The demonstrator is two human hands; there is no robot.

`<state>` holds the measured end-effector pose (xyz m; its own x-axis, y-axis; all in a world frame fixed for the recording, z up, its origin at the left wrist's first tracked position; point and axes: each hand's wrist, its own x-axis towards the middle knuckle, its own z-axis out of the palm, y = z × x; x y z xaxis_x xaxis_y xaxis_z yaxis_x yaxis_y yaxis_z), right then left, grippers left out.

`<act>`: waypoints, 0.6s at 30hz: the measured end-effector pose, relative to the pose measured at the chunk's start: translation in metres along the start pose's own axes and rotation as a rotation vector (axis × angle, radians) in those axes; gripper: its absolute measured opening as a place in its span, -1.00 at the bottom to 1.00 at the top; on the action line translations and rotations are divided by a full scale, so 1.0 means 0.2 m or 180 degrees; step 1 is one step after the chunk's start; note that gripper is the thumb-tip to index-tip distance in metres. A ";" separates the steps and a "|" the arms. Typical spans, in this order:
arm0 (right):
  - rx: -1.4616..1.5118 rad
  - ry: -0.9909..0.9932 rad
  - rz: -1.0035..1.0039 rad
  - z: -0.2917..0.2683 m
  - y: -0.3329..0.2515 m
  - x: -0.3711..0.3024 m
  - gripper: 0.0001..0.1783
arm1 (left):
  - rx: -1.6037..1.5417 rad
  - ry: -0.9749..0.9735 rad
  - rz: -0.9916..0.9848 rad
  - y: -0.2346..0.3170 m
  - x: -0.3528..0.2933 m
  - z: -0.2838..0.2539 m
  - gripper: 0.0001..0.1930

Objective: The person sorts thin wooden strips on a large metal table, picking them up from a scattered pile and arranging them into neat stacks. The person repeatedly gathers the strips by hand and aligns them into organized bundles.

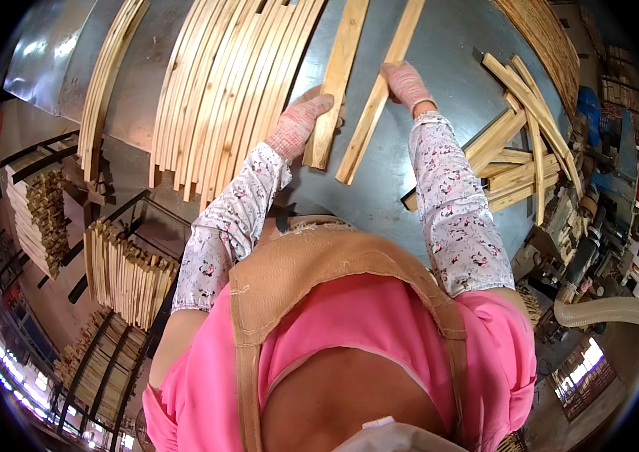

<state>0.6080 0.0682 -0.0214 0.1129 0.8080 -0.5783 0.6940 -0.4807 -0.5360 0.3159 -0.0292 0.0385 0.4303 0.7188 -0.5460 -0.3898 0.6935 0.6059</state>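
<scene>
On a grey metal tabletop [380, 158], my gloved left hand [301, 124] grips a wide wooden slat [338, 71], thumb on top and fingers around its left edge. My gloved right hand [408, 84] is closed on a narrower wooden slat [368, 124], which slants beside the first with a gap between them. Both slats run away from me toward the top of the view. Just left of my left hand lies a broad row of pale wooden strips [221, 90], set side by side.
Further left sits a small bundle of strips [108, 83]. A loose crisscrossed pile of wood pieces [519, 151] lies on the right, near a particle board [549, 45]. Racks of stacked slats [127, 267] stand at lower left. A ribbed hose [609, 312] runs at lower right.
</scene>
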 end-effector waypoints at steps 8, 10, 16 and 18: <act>0.2031 -0.0663 0.0074 0.17 -0.48 -0.31 -0.62 | 0.0619 0.0481 0.0084 0.24 -0.23 -0.19 -0.47; 0.2505 -0.0540 0.0067 0.14 -0.47 -0.35 -0.71 | 0.0484 0.0314 0.0036 0.21 -0.25 -0.20 -0.46; 0.2523 -0.0262 0.0149 0.08 -0.39 -0.38 -0.71 | 0.0130 -0.0043 -0.0161 0.10 -0.22 -0.14 -0.43; 0.2459 -0.0323 0.0230 0.06 -0.36 -0.38 -0.72 | 0.0026 -0.0018 -0.0226 0.11 -0.23 -0.14 -0.41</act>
<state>0.5410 0.0374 0.0541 0.0476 0.7485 -0.6614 -0.0085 -0.6618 -0.7496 0.2644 -0.0457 0.0616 0.4611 0.6677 -0.5845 -0.3516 0.7422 0.5705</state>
